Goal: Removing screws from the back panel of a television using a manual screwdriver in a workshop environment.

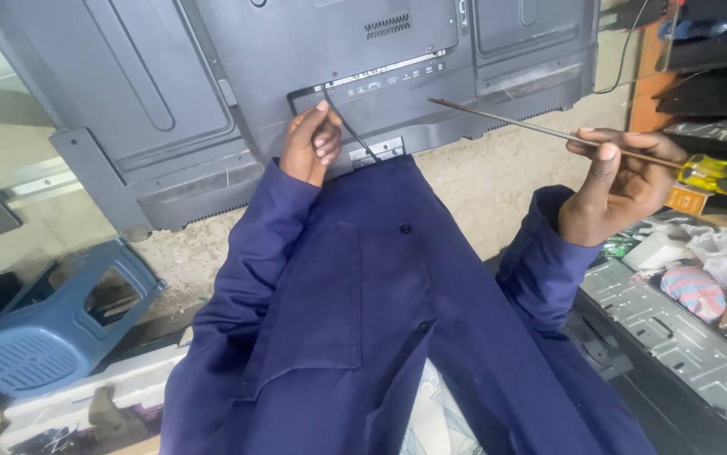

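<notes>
At twelve o'clock, against the dark grey plastic television back panel [211, 76], the left hand [313, 139] curls shut on a thin black cable [348, 131], perhaps unplugging it, while the right hand [625, 181] pinches a long yellow-handled screwdriver [582, 139], whose tip needs aiming at a screw.

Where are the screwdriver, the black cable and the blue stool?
screwdriver [721, 174], head view, yellow handle in right hand
black cable [348, 128], head view, stretch beside left hand
blue stool [22, 354], head view, its slotted top
</notes>
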